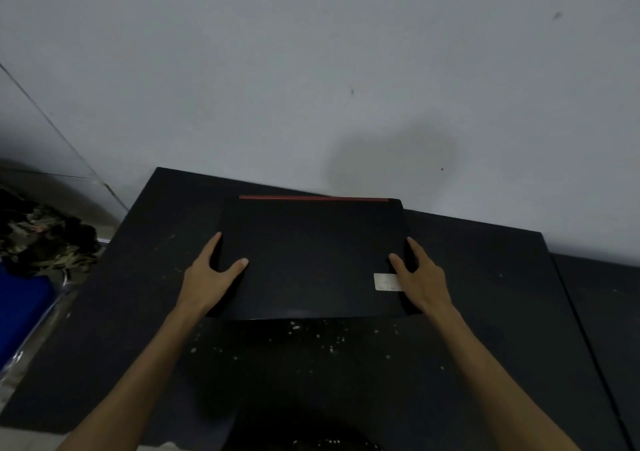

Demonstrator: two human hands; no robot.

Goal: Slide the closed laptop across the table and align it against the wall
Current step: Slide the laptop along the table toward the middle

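Black table (346,374) speckled with pale flecks, butting up to plain grey-white wall (311,69). Dark second surface (602,312) adjoining table on right. Left of table: camouflage cloth (45,236) lying over something blue (20,308).

Closed laptop (311,260) lying flat on table at far side, back edge just beside wall, right rear corner looking nearest to it; touching or not, cannot tell.

Left hand (207,277) clasping laptop's left edge, spread wide, thumb resting on lid, fingers running down along side. Right hand (422,277) clasping laptop's right edge same way, thumb on lid, fingers over side. Both hands gripping laptop between them.

Laptop lid matte black, red strip (313,198) showing along back edge, small pale sticker (384,281) sitting on lid near right hand's thumb, partly covered by it.
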